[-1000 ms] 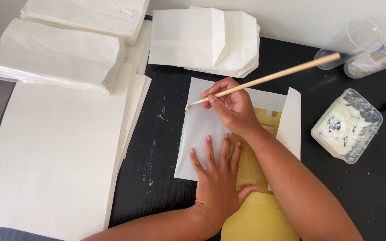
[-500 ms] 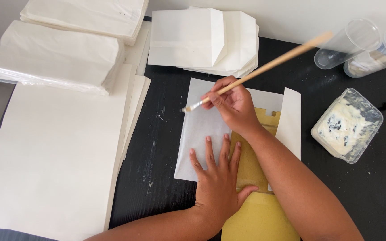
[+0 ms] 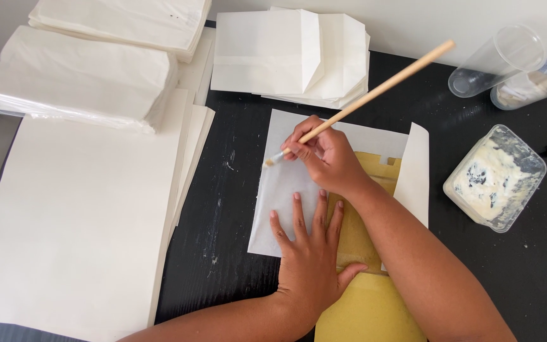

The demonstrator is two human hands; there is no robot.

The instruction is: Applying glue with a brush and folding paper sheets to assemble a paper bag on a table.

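My right hand grips a long wooden brush, its bristle tip touching the upper left edge of a white paper sheet on the black table. My left hand lies flat with fingers spread on the lower part of that sheet. A yellow cardboard piece lies under and below the paper, with a folded white flap standing at its right side.
A plastic tub of white paste sits at the right. Two clear tubes lie at the far right back. Finished white paper bags are stacked at the back, more stacks at the left, over large white sheets.
The brush handle has swung a little upward and back down while the tip stays at the paper's upper left edge. My left hand has not moved.
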